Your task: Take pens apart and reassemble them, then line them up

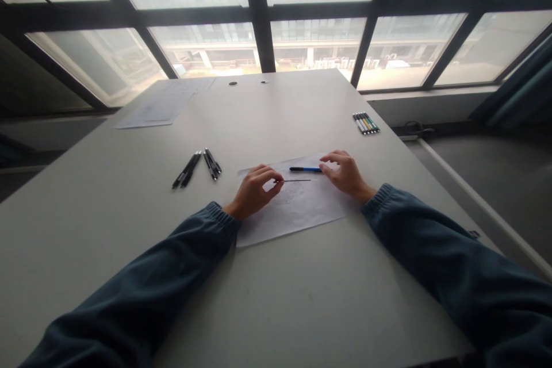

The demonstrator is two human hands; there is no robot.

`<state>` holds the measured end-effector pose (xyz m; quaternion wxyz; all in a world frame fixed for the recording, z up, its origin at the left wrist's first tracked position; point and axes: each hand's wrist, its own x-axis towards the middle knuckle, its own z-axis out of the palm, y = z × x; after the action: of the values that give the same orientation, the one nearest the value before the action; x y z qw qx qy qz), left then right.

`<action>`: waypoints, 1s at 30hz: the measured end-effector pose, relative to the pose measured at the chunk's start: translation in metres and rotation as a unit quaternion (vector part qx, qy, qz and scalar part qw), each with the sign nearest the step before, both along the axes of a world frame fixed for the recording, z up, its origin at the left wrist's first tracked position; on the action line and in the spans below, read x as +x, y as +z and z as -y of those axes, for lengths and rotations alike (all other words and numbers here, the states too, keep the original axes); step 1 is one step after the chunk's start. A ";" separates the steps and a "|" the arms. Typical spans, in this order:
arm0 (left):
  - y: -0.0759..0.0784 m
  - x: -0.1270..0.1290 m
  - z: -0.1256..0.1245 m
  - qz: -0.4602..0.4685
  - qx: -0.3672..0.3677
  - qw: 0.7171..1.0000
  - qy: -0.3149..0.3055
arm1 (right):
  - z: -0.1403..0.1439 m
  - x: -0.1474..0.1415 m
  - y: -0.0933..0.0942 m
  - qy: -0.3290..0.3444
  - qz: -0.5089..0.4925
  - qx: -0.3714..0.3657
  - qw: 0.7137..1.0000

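Note:
A white sheet of paper with faint marks lies on the table. Over its left part, my left hand pinches one end of a thin dark pen refill, which points right and is held roughly level. Just beyond it is a blue pen barrel with a black end to the left. My right hand is at the barrel's right end, thumb and forefinger apart; whether the thumb touches the barrel I cannot tell.
Left of the paper lie two groups of black pens. A row of several pens with coloured barrels lies near the table's right edge. More printed sheets rest at the far left. Windows stand behind the white table.

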<state>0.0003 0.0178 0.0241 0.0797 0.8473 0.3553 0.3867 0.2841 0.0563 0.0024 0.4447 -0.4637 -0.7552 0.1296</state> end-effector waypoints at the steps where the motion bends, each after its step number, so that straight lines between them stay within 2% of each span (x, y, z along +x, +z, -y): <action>1: 0.000 0.000 0.000 0.000 0.000 1.000 0.001 | 0.003 -0.002 0.003 0.008 -0.015 0.017 1.000; 4: 0.000 0.001 -0.001 0.002 0.001 1.000 0.003 | 0.014 -0.008 0.011 0.071 -0.023 0.041 0.996; 7: 0.001 0.002 -0.003 0.005 0.009 1.000 0.004 | 0.022 -0.015 0.014 0.139 0.034 0.055 0.988; 9: 0.001 0.002 -0.003 0.001 0.015 1.000 0.003 | 0.024 -0.018 0.013 0.159 0.071 0.072 0.982; 15: 0.001 0.001 -0.003 -0.010 0.016 1.000 0.003 | 0.021 -0.018 0.008 0.148 0.076 0.102 0.981; 25: 0.002 -0.001 -0.003 -0.006 0.015 0.999 0.029 | 0.022 -0.013 0.011 0.140 0.044 0.090 0.985; 30: -0.003 -0.008 -0.005 -0.011 0.019 0.999 0.043 | 0.020 0.000 0.007 0.114 0.007 0.089 0.989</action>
<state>-0.0081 0.0225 0.0209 0.0428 0.8368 0.3848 0.3872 0.2836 0.0363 0.0091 0.4610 -0.3338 -0.8151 0.1082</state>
